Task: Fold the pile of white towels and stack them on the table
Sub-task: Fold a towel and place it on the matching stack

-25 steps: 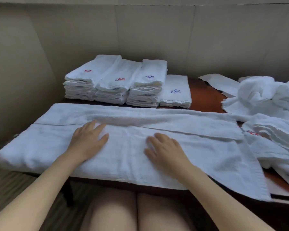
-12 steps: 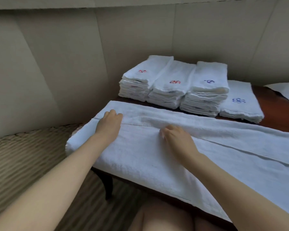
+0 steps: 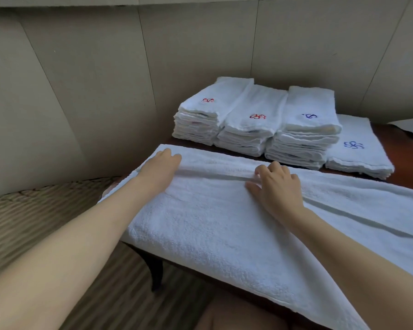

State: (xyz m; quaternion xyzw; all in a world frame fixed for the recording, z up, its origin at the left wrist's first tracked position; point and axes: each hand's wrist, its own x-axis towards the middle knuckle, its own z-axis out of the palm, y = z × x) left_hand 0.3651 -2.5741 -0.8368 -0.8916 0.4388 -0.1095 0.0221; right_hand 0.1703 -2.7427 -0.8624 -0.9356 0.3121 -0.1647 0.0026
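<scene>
I see my left hand [image 3: 161, 166] lying flat and my right hand [image 3: 275, 184] with fingers bent, both pressing the long white towel [image 3: 200, 225], folded stacks [image 3: 255, 122] at 1 o'clock.

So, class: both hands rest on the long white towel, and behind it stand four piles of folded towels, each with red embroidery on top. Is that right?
Not quite. The head view shows both the left hand and right hand on the long towel, but only two piles have red embroidery; the other two have blue.
</scene>
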